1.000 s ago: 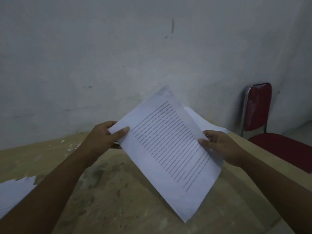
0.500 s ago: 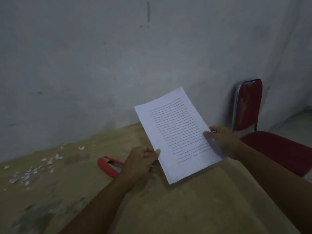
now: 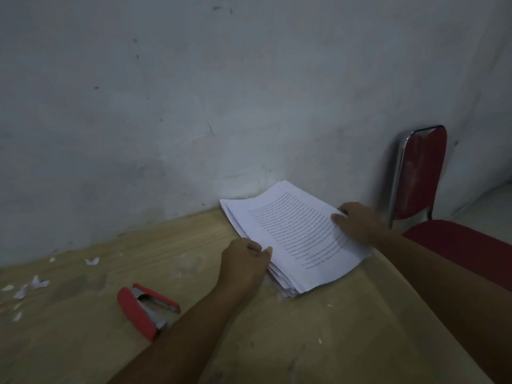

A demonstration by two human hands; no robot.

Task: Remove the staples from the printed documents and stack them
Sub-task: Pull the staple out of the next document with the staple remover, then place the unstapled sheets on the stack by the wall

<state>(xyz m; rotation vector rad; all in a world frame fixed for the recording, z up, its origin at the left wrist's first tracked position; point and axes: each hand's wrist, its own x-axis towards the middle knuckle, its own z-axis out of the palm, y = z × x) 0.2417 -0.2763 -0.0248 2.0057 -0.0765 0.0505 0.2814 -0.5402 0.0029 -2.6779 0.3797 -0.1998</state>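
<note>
The stack (image 3: pixel 293 239) of printed pages lies on the surface (image 3: pixel 318 342), at its far right side, near the wall (image 3: pixel 194 106). The left hand (image 3: pixel 243 266) touches the stack's left edge with fingers curled, and the right hand (image 3: pixel 357 224) pinches its right edge, thumb on the top page. A red stapler (image 3: pixel 145 310) lies open to the left, apart from the stack. Paper scraps (image 3: pixel 36 284) lie farther left. A red chair (image 3: pixel 421 176) stands at the right.
</note>
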